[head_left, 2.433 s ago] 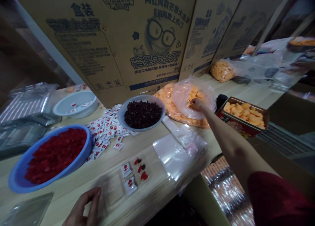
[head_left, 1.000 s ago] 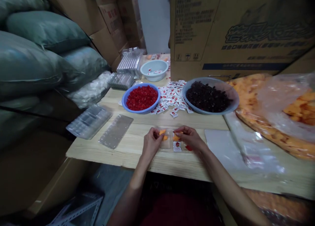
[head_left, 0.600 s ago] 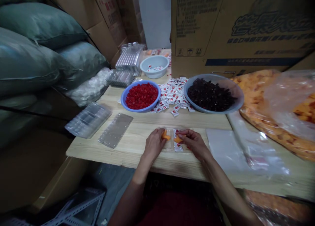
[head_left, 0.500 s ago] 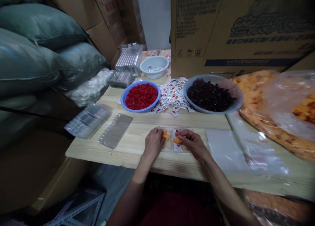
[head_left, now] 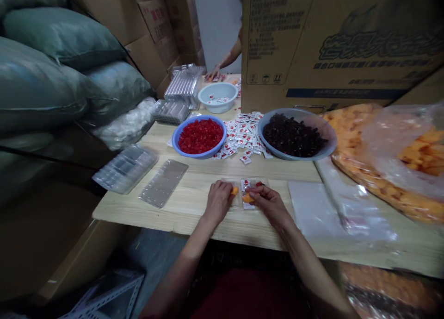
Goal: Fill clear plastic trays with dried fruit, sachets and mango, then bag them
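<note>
My left hand (head_left: 219,201) is closed at the left side of a clear plastic tray (head_left: 238,201), its fingertips around an orange piece of what looks like dried fruit (head_left: 235,190). My right hand (head_left: 272,205) pinches another orange dried fruit piece (head_left: 247,198) over the tray's middle. Small white-and-red packets (head_left: 246,183) lie in the tray's middle section, partly under that piece. Something dark red (head_left: 259,184) shows just behind my right fingers. Both hands cover parts of the tray.
Beyond the tray are a bowl of red pieces (head_left: 213,147), a pile of packets (head_left: 239,138) and a bowl of dark pieces (head_left: 331,145). Clear trays (head_left: 126,168) lie left, plastic bags (head_left: 312,208) right. A large carton (head_left: 277,96) stands behind; a co-worker's hand (head_left: 215,72) is at back.
Less orange shows at my left fingertips, and my right hand has shifted slightly, uncovering the dark red bit. A co-worker's arm and hand have come into view at the back.
</note>
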The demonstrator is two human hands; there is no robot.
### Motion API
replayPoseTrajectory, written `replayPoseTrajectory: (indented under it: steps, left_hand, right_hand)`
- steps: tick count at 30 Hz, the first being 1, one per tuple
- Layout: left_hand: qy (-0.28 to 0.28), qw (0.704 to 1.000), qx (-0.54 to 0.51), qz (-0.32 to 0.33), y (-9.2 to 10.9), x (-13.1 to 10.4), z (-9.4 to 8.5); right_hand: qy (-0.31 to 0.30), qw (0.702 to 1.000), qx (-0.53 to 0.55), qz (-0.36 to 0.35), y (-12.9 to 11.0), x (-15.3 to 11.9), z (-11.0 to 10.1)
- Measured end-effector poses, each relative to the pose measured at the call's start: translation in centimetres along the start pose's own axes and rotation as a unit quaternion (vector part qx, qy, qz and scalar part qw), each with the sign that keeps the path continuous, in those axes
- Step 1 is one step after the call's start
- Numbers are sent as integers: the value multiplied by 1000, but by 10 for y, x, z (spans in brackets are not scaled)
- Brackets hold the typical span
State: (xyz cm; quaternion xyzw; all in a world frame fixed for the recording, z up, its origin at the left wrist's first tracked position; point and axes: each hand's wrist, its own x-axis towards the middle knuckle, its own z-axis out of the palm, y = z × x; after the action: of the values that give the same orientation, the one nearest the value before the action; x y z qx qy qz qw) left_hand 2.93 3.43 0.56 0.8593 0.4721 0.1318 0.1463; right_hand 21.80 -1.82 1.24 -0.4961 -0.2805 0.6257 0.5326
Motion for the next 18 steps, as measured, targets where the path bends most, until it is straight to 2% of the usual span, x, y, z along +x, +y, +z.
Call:
replayPoseTrajectory:
  steps: [3,6,8,10,12,14,16,18]
  left_hand:
    - [65,997,-50,-11,3,-5,0]
    - [126,973,-188,-54,5,-12,-7]
    - [103,937,-317,-100,7,-17,-14]
    - [49,896,-424,-126,8,-21,-20]
    - [26,877,-462,-126,8,-23,-25]
    - [45,899,-424,-96,7,-24,-29]
    - [66,935,-344,-51,5,-22,-31]
    - [73,957,-280,-22,2,-18,-29]
  right_hand:
    - [-3,1000,-8,-11,5,4,4]
    - [-30,999,-18,-42,8,7,10]
    - [-62,995,-27,-72,10,9,15]
    - [-89,991,-38,-92,14,13,21]
    - [-93,989,-55,-97,18,20,26]
    - [-68,990,-81,-94,22,28,32]
    - [-39,988,-120,-93,24,36,36]
    - [-31,980,-169,-103,22,42,40]
